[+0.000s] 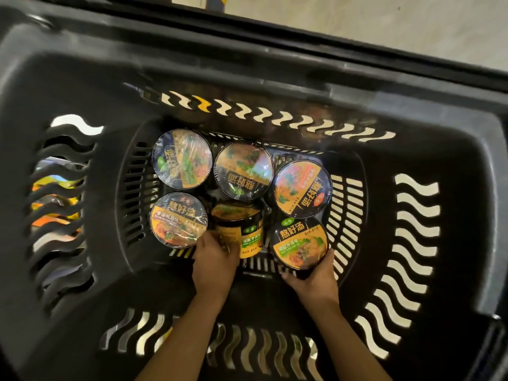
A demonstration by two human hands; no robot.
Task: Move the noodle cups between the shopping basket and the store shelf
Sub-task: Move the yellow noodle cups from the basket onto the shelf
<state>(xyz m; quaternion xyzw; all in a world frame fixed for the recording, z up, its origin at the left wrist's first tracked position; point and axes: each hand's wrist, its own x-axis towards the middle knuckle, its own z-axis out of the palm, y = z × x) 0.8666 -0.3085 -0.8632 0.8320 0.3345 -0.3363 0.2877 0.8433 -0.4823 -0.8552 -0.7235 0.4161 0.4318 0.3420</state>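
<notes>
Both hands are down in the black shopping basket (pixel 82 86), the left hand (pixel 214 259) gripping a tipped noodle cup (pixel 242 232) and the right hand (pixel 316 276) cradling an upright cup (pixel 299 243); I'd lift each straight up, clear of neighbouring cups.

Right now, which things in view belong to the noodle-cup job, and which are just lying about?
Part of the job:
- shopping basket
- four upright noodle cups not held
- tilted cup gripped by the left hand
- upright cup gripped by the right hand

Just lying about:
- colourful packets, blurred, seen through the basket's left wall
- pale floor
</notes>
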